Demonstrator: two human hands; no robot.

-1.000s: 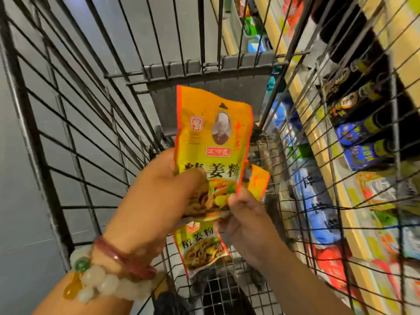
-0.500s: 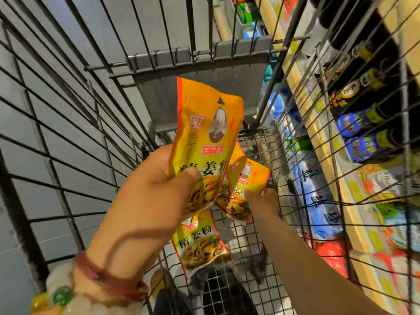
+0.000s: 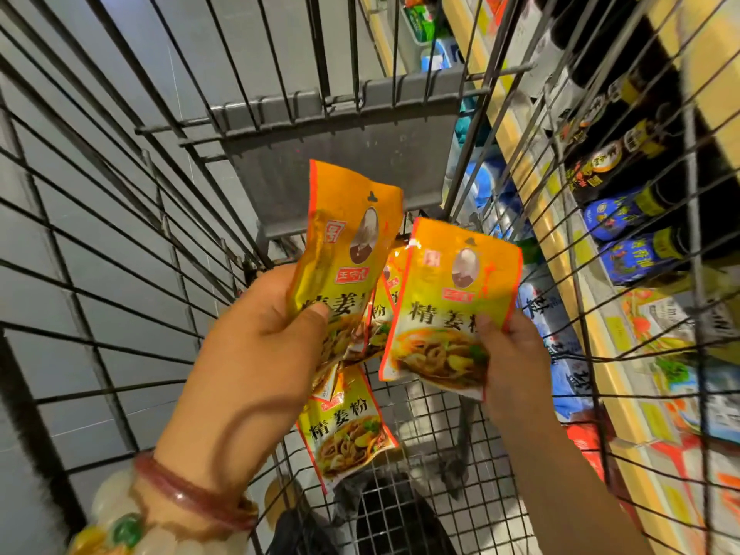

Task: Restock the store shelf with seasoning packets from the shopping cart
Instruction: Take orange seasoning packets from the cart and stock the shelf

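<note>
I see my left hand [image 3: 256,334] gripping a small bunch of yellow seasoning packets [image 3: 348,254] by their lower ends, thumb pressed across the front one. That front packet's long axis runs upright, its hang-hole end tipped toward 1 o'clock. My right hand [image 3: 516,362] pinches a single seasoning packet [image 3: 448,310] at its lower right corner, thumb on the printed face; it stands upright too, hang-hole end toward 12 o'clock, leaning a little right. This packet sits just beside the bunch, at 3 o'clock from it, its left edge overlapping the packets behind.

Both lots are held above the wire shopping cart [image 3: 120,242]. A loose packet [image 3: 344,430] lies on the cart's mesh floor at 6 o'clock from the bunch, hang-hole end hidden under my left hand.

The grey child-seat flap [image 3: 332,154] stands at 12 o'clock. The cart's right wire wall stands between my hands and the store shelf [image 3: 600,354] at 3 o'clock, which carries dark sauce bottles [image 3: 640,202] and blue bags [image 3: 560,346]. My left wrist wears a red bangle [image 3: 192,498] and bead bracelet [image 3: 120,530].
</note>
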